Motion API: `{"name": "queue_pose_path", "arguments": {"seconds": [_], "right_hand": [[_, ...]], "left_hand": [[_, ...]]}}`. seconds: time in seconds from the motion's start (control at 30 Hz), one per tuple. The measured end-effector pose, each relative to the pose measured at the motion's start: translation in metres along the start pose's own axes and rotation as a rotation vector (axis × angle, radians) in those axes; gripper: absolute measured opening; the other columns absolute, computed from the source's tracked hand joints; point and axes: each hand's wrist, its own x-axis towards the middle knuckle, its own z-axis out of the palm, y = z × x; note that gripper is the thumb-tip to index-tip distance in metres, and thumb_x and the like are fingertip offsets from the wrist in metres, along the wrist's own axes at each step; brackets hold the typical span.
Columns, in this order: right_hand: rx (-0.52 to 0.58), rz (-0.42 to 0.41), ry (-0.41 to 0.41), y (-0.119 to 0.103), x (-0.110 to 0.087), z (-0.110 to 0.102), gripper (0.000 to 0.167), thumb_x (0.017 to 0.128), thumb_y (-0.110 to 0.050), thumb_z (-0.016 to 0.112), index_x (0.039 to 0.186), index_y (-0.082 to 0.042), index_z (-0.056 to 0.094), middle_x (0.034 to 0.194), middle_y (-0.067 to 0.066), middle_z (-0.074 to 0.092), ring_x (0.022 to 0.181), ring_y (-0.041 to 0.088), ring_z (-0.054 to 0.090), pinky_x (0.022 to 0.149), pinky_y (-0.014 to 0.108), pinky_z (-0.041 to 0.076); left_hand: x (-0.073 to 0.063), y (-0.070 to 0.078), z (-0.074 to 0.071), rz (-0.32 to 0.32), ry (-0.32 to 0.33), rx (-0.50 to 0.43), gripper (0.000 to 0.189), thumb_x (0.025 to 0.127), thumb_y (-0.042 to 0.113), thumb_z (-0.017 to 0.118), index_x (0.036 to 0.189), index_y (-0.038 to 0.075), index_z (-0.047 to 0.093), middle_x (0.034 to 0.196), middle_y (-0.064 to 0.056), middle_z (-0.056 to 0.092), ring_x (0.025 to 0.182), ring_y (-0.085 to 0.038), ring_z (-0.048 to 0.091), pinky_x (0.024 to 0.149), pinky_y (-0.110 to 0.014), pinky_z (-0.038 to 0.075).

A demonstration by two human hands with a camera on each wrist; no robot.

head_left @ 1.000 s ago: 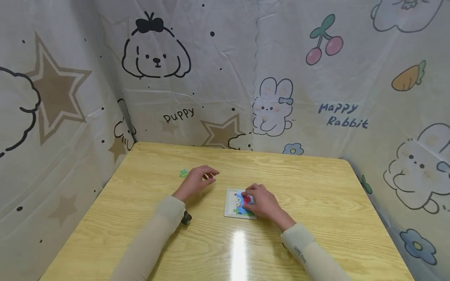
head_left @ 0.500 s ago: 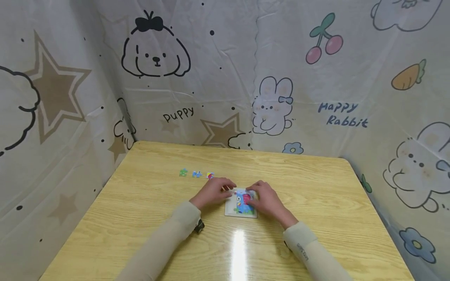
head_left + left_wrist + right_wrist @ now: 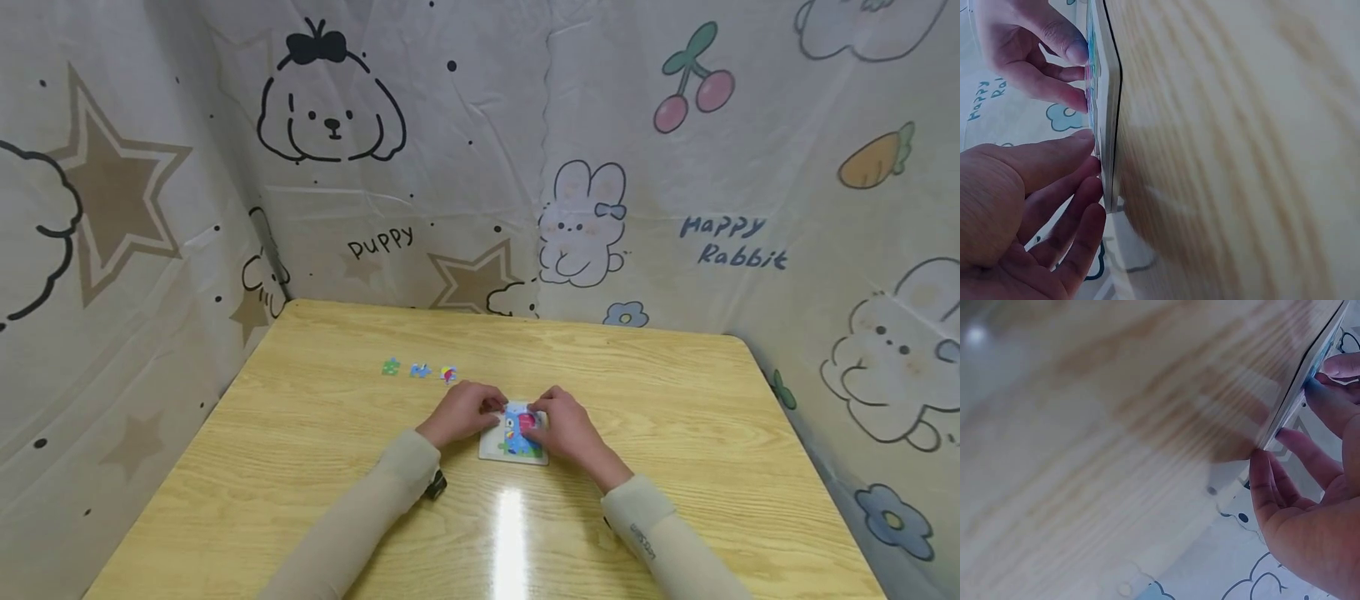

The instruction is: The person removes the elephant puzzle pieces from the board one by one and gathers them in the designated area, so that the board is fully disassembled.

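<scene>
A flat jigsaw puzzle (image 3: 521,437) with a blue cartoon picture lies in a shallow white frame (image 3: 489,450) on the table. Bare frame shows along its left side. At the frame's upper left corner, my left hand (image 3: 462,414) touches with thumb and fingertips; the left wrist view shows the fingers extended and no piece between them. My right hand (image 3: 567,427) rests its thumb on the picture's right part, other fingers at the far edge. It also appears in the right wrist view (image 3: 1310,506), fingertips against the frame's edge. The puzzle's right edge is partly hidden by this hand.
Beyond the left hand lie three loose jigsaw pieces: a green one (image 3: 391,367), a blue one (image 3: 420,371) and a multicoloured one (image 3: 448,373). The wooden table (image 3: 645,383) is bordered by printed cloth curtains (image 3: 465,183) at the back and sides.
My left hand has moved right and nearer from the loose pieces to the frame's upper left corner, uncovering the blue and multicoloured pieces. My right hand stays at the puzzle's right side.
</scene>
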Motion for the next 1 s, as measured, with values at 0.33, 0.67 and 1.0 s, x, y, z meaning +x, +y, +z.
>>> {"name": "queue_pose_path", "arguments": {"seconds": [0.33, 0.67, 1.0], "right_hand": [[0.0, 0.029, -0.025, -0.0026, -0.0044, -0.0011, 0.043, 0.088, -0.03, 0.084, 0.125, -0.007, 0.076, 0.123, 0.01, 0.059, 0.111, 0.027, 0.057, 0.1, 0.046, 0.052], [0.007, 0.022, -0.009, -0.0041, -0.0021, -0.0005, 0.042, 0.088, -0.029, 0.085, 0.123, -0.008, 0.077, 0.12, 0.009, 0.059, 0.109, 0.026, 0.057, 0.099, 0.045, 0.052], [0.015, 0.021, 0.017, -0.0047, -0.0023, -0.0026, 0.041, 0.086, -0.031, 0.087, 0.117, -0.006, 0.079, 0.111, 0.005, 0.06, 0.101, 0.021, 0.057, 0.093, 0.042, 0.054]], "left_hand": [[0.0022, 0.0031, 0.0062, -0.053, 0.011, -0.043, 0.024, 0.09, 0.009, 0.08, 0.113, 0.009, 0.078, 0.098, 0.0, 0.077, 0.089, -0.012, 0.07, 0.085, -0.03, 0.058], [0.0034, 0.0041, 0.0069, -0.072, 0.016, -0.069, 0.028, 0.09, 0.008, 0.081, 0.117, 0.01, 0.076, 0.099, -0.001, 0.072, 0.091, -0.015, 0.066, 0.08, -0.027, 0.055], [0.0067, 0.0025, 0.008, -0.075, 0.023, -0.086, 0.027, 0.09, 0.007, 0.08, 0.117, 0.008, 0.077, 0.095, 0.002, 0.071, 0.086, -0.009, 0.064, 0.08, -0.025, 0.055]]}}
